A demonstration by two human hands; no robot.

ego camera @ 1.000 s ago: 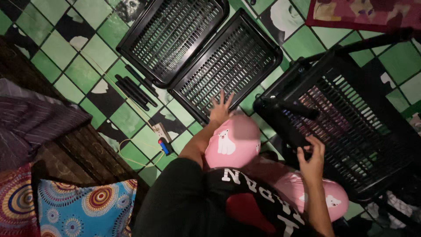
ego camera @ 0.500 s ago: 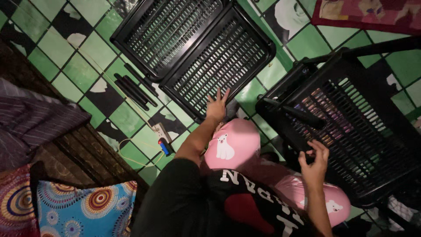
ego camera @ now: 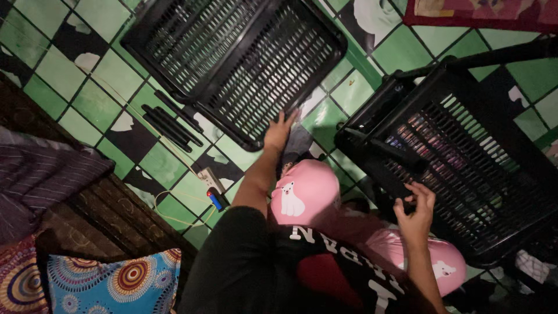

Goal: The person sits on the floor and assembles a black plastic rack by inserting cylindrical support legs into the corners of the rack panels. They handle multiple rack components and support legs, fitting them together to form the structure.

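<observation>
I sit on a green and black tiled floor [ego camera: 87, 99], my knees in pink trousers [ego camera: 305, 195]. My left hand [ego camera: 279, 131] reaches forward, its fingers spread on the near rim of a black slatted plastic tray [ego camera: 273, 70]. A second such tray [ego camera: 186, 40] lies beside it, partly underneath. My right hand [ego camera: 415, 206] hovers with loosely curled fingers at the near edge of a black shelf rack [ego camera: 465, 168], which has a slatted tray fitted on black tube legs. I see nothing held in the right hand.
Several loose black tubes [ego camera: 174, 122] lie on the tiles left of the trays. A white power strip with a blue plug [ego camera: 212, 189] and its cable sit near my left arm. A patterned cushion [ego camera: 116, 279] and dark wooden furniture [ego camera: 99, 215] stand at the left, with a red mat [ego camera: 482, 11] at the top right.
The view has drifted, so the two trays sit higher in the frame. My left hand has stayed on the near tray's rim. My right hand's fingers have lifted slightly at the rack's edge.
</observation>
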